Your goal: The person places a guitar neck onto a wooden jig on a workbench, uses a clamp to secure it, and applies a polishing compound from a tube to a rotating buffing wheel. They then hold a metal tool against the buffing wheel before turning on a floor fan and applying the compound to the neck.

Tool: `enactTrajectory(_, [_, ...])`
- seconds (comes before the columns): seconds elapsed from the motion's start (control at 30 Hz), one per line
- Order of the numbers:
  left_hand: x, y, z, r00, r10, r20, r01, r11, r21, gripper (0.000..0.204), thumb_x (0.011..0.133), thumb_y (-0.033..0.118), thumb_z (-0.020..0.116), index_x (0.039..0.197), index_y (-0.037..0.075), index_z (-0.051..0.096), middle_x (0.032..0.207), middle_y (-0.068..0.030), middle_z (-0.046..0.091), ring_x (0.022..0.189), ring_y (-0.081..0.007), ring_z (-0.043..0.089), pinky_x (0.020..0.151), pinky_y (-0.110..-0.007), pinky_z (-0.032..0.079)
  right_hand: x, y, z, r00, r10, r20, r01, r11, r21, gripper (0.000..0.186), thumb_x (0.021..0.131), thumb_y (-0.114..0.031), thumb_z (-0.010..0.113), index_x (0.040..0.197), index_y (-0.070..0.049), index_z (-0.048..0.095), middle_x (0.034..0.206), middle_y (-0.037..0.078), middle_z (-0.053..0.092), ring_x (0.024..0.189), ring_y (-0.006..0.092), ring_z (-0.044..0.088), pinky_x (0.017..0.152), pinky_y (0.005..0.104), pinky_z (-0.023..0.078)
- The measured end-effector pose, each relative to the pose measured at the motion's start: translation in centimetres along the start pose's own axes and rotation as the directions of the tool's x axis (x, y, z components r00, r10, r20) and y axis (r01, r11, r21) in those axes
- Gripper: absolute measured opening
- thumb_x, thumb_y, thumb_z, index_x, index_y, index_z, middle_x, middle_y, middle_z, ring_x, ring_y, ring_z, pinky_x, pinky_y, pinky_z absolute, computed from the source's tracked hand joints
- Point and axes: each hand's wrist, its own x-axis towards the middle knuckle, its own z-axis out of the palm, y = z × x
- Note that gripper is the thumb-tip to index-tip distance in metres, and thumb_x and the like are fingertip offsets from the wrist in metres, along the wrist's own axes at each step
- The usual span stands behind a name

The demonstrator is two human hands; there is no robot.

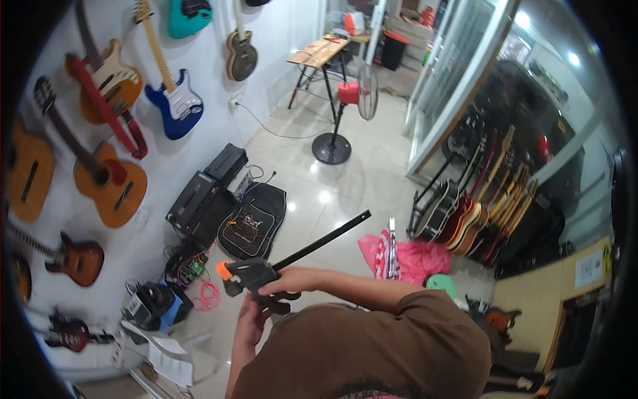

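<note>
A black bar clamp [254, 274] with an orange pad is held in front of my body. Its long black bar slants up to the right and ends in a small hole. My right hand [297, 280] is closed around the clamp's body where the bar enters it. From below, my left hand [251, 318] grips the clamp near its handle, its fingers partly hidden behind the tool. On the floor beyond the clamp lies a black padded bag [269, 206] with a bundle of thin cables [247, 225] on it.
Guitars [111, 183] hang on the left wall, above black amplifiers [199, 203]. Ahead stand a floor fan [331, 147] and a folding workbench [319, 52]. To the right are pink plastic [425, 258] and a rack of several guitars [465, 219] beside a glass door.
</note>
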Motion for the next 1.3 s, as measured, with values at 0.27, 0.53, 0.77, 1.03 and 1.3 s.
enactTrajectory(0.27, [20.8,8.3,8.9,0.867,-0.227,0.444,0.28,0.959,-0.055,0.045,0.112,0.027,0.055,0.152,0.007,0.049,0.139,-0.0214,0.066,0.126,-0.039,0.068,0.104,-0.047,0.056,0.3,-2.7,-16.5,0.991,-0.104,-0.085,0.116,0.981,0.155,0.071,0.101,-0.05,0.072,0.145,0.003,0.055,0.122,0.011,0.063,0.102,0.0149,0.058,0.086,0.0315,0.049])
enactTrajectory(0.53, [43.2,9.4,26.3,0.885,-0.098,0.455,0.153,0.985,-0.084,0.037,0.113,0.02,0.051,0.143,-0.001,0.055,0.13,-0.0233,0.071,0.122,-0.0399,0.07,0.109,-0.055,0.055,-8.3,6.7,-38.2,0.78,0.004,-0.625,0.287,0.886,0.364,0.056,0.11,-0.037,0.06,0.154,-0.003,0.05,0.142,0.011,0.063,0.128,0.0193,0.062,0.107,0.0366,0.048])
enactTrajectory(0.77, [60.2,12.1,40.9,0.877,0.019,0.481,-0.057,0.996,0.065,0.031,0.109,0.021,0.061,0.125,-0.005,0.062,0.106,-0.0143,0.072,0.101,-0.03,0.075,0.099,-0.047,0.059,-14.6,3.4,-57.9,0.529,0.128,-0.839,0.495,0.756,0.428,0.05,0.112,-0.037,0.055,0.147,-0.001,0.052,0.134,0.014,0.066,0.117,0.0225,0.069,0.097,0.036,0.054])
enactTrajectory(1.03, [78.8,9.3,51.0,0.882,-0.018,0.472,-0.021,0.997,0.079,0.024,0.107,0.022,0.065,0.112,-0.001,0.06,0.078,-0.0093,0.062,0.069,-0.0211,0.062,0.066,-0.036,0.054,-16.1,-0.6,-83.2,0.236,0.081,-0.968,0.844,0.476,0.245,0.054,0.116,-0.046,0.039,0.147,-0.002,0.044,0.135,0.018,0.06,0.111,0.0316,0.069,0.095,0.0435,0.059])
enactTrajectory(1.3, [97.1,9.2,62.6,0.907,0.046,0.418,-0.093,0.991,0.092,0.017,0.107,0.016,0.062,0.103,0.0,0.059,0.072,-0.0073,0.06,0.06,-0.0172,0.058,0.056,-0.031,0.048,-16.9,-3.2,-106.2,0.323,0.08,-0.943,0.758,0.574,0.309,0.035,0.116,-0.032,0.047,0.13,-0.003,0.059,0.107,0.012,0.065,0.09,0.024,0.07,0.087,0.039,0.059])
